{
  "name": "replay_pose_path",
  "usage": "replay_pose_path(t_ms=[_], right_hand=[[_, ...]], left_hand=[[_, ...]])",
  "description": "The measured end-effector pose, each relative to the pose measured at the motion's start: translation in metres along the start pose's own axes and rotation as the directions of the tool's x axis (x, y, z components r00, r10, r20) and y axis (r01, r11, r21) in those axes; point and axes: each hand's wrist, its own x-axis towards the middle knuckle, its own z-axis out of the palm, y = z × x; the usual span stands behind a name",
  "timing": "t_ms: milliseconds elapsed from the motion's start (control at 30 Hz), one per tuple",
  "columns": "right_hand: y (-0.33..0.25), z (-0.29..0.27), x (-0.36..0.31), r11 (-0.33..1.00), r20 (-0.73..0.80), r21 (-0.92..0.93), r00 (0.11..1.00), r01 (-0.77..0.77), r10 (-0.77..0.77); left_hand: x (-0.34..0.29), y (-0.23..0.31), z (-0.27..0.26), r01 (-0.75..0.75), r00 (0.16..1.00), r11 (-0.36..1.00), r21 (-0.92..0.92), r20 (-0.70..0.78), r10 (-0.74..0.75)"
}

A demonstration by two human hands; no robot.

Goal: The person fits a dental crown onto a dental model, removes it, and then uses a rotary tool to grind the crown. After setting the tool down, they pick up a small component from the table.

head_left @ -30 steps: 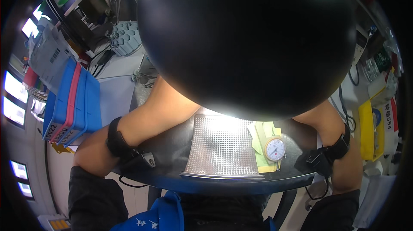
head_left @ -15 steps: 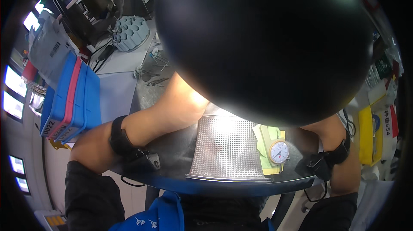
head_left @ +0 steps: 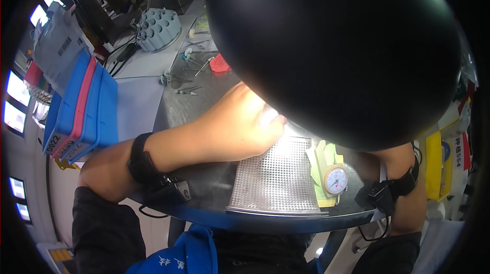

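Observation:
My left hand (head_left: 250,123) is over the far left part of a perforated metal plate (head_left: 275,177), its fingers curled in and the thumb bent. Whatever those fingers hold is hidden, partly by a large black dome-shaped thing (head_left: 337,59) and partly by bright light. Only the wrist end of my right hand (head_left: 395,157) shows; the dome covers its fingers. Right of the plate lies a dial gauge (head_left: 336,180) with a white round face, on yellow-green paper slips (head_left: 319,164).
Thin burs and small tools (head_left: 189,90) lie on the dark bench at left, near a red lump (head_left: 220,63). A grey holder with round holes (head_left: 158,31) stands behind. Stacked blue and pink bins (head_left: 97,110) are far left; a yellow bin (head_left: 436,164) is at right.
My left hand has come out from under the black dome, toward me and over the plate. The dome sits further right in the view, uncovering the red lump.

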Motion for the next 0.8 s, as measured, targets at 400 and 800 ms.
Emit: replay_pose_path(t_ms=[400, 800], right_hand=[[-0.006, 0.000, -0.009, 0.995, 0.028, -0.040, 0.995, -0.096, 0.097], [-0.005, 0.009, -0.021, 0.972, -0.048, -0.207, 0.991, 0.110, -0.123]], left_hand=[[0.004, 0.011, 0.002, 0.157, 0.985, 0.925, -0.346, 0.122, -0.122], [0.002, 0.023, 0.012, 0.180, 0.980, 0.912, -0.369, -0.013, -0.198]])
